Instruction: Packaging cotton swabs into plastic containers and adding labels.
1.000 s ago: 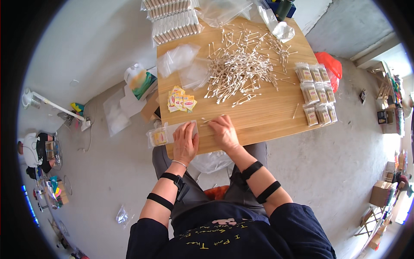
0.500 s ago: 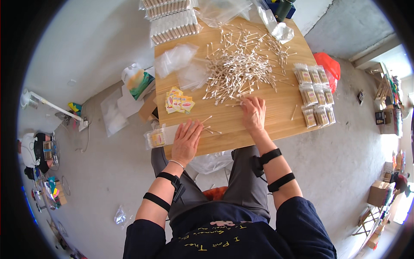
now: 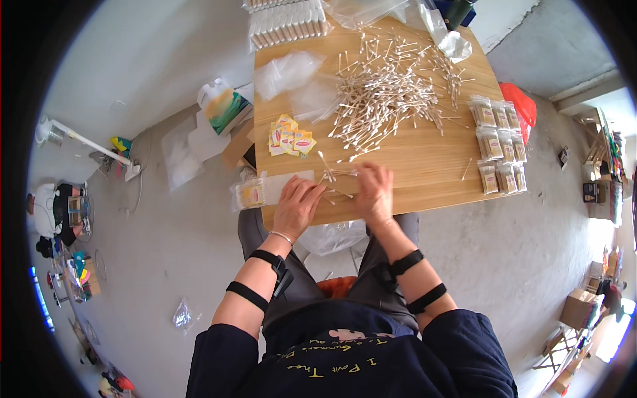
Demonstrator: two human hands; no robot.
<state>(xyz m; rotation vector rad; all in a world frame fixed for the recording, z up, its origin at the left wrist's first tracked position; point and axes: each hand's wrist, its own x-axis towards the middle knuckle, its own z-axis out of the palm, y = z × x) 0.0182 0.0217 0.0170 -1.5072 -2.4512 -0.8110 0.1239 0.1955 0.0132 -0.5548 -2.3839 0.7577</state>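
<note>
A few loose cotton swabs (image 3: 330,175) lie crisscrossed between my hands near the table's front edge. My left hand (image 3: 298,207) has its fingers bent and closed on the ends of some of these swabs, over the right part of a clear plastic bag. The left part of this bag is a packed bundle of swabs (image 3: 251,194) with a yellow card. My right hand (image 3: 375,194) is curled, its fingertips closed on swabs at the bunch's right side; the fingertips are partly hidden. Beyond both hands spreads a large heap of cotton swabs (image 3: 385,103).
Yellow cards (image 3: 290,138) and clear bags (image 3: 288,73) lie on the table's left. Filled swab packs (image 3: 497,146) stand in rows at the right edge, near one single swab (image 3: 466,169). More packs (image 3: 288,25) are stacked at the far left. A red bag (image 3: 521,106) hangs beyond the right edge.
My right hand has moved left and nearer, from the heap's edge toward my left hand. My left hand has gone from lying flat to bent fingers. The view has shifted slightly.
</note>
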